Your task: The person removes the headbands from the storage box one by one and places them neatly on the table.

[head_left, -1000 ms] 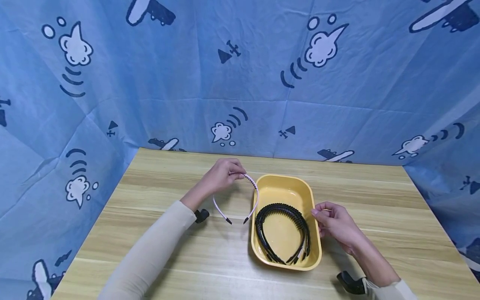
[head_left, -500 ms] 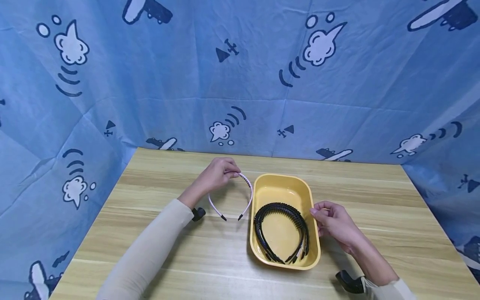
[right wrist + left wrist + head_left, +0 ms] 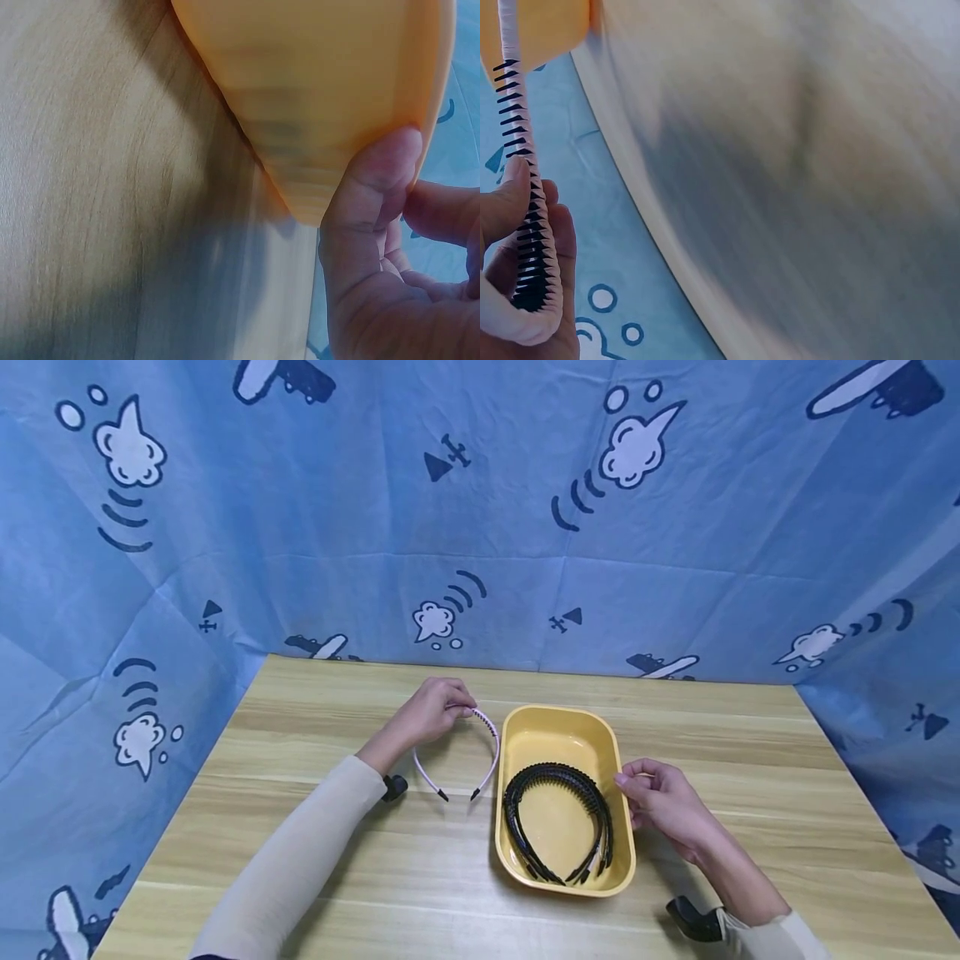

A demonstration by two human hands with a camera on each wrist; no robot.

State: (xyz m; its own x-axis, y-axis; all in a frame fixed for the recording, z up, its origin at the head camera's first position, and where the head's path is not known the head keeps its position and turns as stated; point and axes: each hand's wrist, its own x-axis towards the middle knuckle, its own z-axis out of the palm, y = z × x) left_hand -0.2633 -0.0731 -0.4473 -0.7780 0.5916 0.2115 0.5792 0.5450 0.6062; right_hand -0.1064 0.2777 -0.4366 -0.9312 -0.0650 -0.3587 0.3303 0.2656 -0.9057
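In the head view my left hand (image 3: 437,710) pinches a pale pink headband (image 3: 495,750) at the top of its arch. Its two black-tipped ends point toward me, left of the yellow tray (image 3: 559,711). The left wrist view shows black comb teeth along the inside of this headband (image 3: 526,139), between thumb and fingers. Several black toothed headbands (image 3: 558,770) lie nested in the front part of the tray. My right hand (image 3: 670,806) grips the tray's right rim; the right wrist view has its thumb and a finger on either side of the tray wall (image 3: 300,97).
A wood-grain table (image 3: 360,877) carries the tray. Blue curtain cloth (image 3: 510,510) with airplane prints hangs at the back and both sides. Black wrist mounts (image 3: 693,920) sit at both sleeves, close over the table.
My left hand has drawn the pink headband left, from overlapping the tray's left rim to just beside it. The right hand keeps its grip. The head view has shifted slightly.
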